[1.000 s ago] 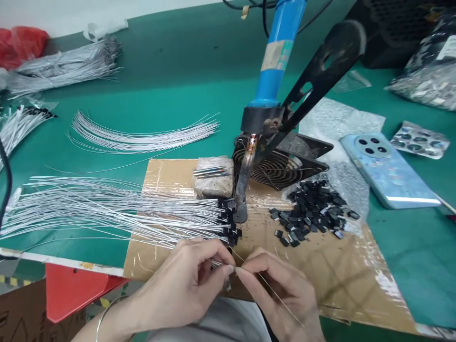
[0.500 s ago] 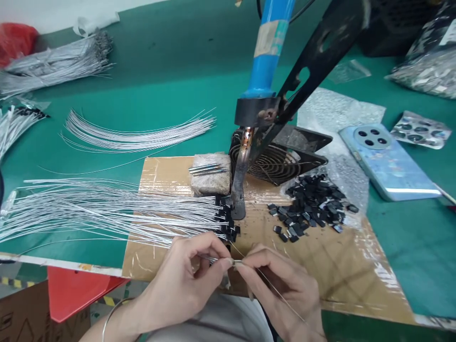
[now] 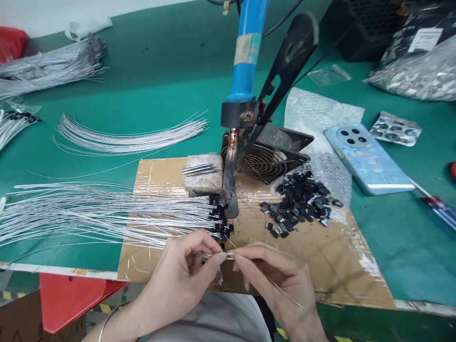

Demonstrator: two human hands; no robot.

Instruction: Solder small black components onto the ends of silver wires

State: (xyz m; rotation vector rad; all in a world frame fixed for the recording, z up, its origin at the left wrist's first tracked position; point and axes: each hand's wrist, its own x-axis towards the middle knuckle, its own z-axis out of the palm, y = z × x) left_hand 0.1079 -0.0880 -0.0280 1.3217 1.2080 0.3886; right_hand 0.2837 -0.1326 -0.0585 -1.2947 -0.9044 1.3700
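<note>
My left hand (image 3: pixel 192 273) is closed in a pinch on thin light-coloured wires, just in front of the cardboard's middle. Facing it, my right hand (image 3: pixel 276 273) pinches the wire ends, its fingertips almost touching the left ones. A fine strand (image 3: pixel 265 274) crosses my right fingers and runs down over the palm side; I cannot tell what it belongs to. Behind my left hand lie many white wires (image 3: pixel 107 216) with black connectors (image 3: pixel 221 223) at their right ends. A blue-handled soldering iron (image 3: pixel 242 71) stands tip down in a black bracket (image 3: pixel 288 52) beyond my hands.
Loose black pieces (image 3: pixel 297 202) are heaped right on the cardboard (image 3: pixel 320 266). Behind the iron sit a fan (image 3: pixel 265 161) and a wrapped block (image 3: pixel 204 180) with metal rods. A phone (image 3: pixel 368 159) lies right, a curved wire bundle (image 3: pixel 131 137) left, a red stool (image 3: pixel 71 297) below.
The whole view has shifted slightly, so the bench items appear further left. Both hands keep pinching the wires, and their fingertips have moved only a little.
</note>
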